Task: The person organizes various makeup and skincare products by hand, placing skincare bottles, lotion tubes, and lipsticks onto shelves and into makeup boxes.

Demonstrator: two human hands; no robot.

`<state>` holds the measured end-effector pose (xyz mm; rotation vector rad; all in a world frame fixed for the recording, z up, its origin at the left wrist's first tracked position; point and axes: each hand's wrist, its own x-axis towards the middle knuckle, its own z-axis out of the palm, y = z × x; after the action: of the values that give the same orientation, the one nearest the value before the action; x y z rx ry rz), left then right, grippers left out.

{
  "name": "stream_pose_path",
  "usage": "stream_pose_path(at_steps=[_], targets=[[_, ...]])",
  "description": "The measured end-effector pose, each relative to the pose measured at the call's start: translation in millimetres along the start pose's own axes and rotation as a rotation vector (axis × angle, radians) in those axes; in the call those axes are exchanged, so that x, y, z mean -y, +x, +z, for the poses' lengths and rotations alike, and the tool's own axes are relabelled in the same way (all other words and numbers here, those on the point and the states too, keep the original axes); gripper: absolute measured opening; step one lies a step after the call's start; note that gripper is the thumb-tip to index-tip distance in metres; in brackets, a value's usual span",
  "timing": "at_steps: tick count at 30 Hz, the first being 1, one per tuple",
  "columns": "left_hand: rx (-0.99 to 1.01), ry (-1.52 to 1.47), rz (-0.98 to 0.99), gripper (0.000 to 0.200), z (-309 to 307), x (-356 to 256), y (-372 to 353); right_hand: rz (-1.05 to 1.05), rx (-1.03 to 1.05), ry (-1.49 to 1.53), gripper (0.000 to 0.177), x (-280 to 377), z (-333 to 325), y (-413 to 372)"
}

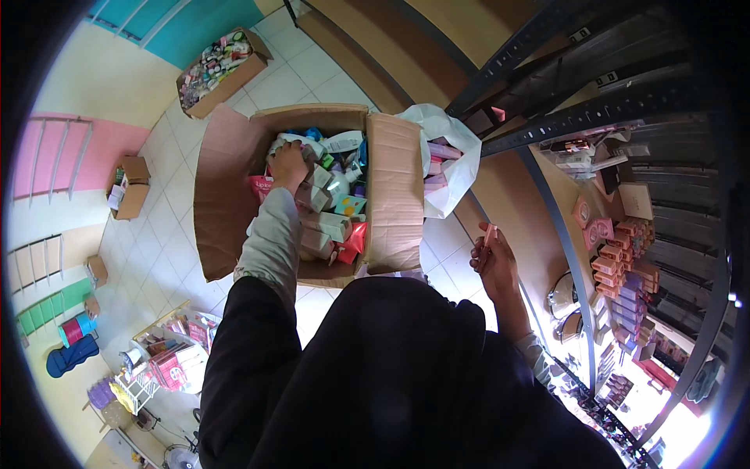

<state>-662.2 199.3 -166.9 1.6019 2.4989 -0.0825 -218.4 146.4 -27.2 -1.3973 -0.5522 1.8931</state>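
Down on the floor, my left hand [289, 166] reaches into the open cardboard box [394, 195], fingers curled among the packets [332, 223]; I cannot tell whether it grips one. My right hand [496, 270] pinches a slim pink tube [489, 234] upright, held clear of the box and near the shelf [558, 199] on the right.

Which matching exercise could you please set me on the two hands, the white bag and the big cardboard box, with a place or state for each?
Things:
1. left hand
2. right hand
3. white bag
4. big cardboard box

Places or states:
A. stands open on the tiled floor
B. holds a small pink item
C. reaches among the packets in the box
D. sits against the box's side, with purple and pink packs inside

Pairs: 1-C, 2-B, 3-D, 4-A
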Motion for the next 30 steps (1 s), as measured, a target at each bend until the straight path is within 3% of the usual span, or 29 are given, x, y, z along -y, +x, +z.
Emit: stream_pose_path(at_steps=[12,17,23,28,30], targets=[[-0.412,-0.466,0.350,0.050,-58,-85,-71,-0.155,0.147,0.117,0.025,15,-33,-35],[-0.407,-0.619,0.594,0.045,-101,-153,-123,-0.302,0.199,0.202,0.026,40,-68,-71],[-0.292,-0.711,0.862,0.042,-113,-246,-208,-0.397,0.095,0.247,0.027,69,-143,-138],[-0.192,-0.709,1.033,0.042,-97,-329,-286,-0.502,-0.010,0.347,0.026,82,-249,-215],[-0.151,-0.713,1.084,0.042,-90,-360,-318,-0.640,-0.139,0.286,0.026,80,-302,-247]])
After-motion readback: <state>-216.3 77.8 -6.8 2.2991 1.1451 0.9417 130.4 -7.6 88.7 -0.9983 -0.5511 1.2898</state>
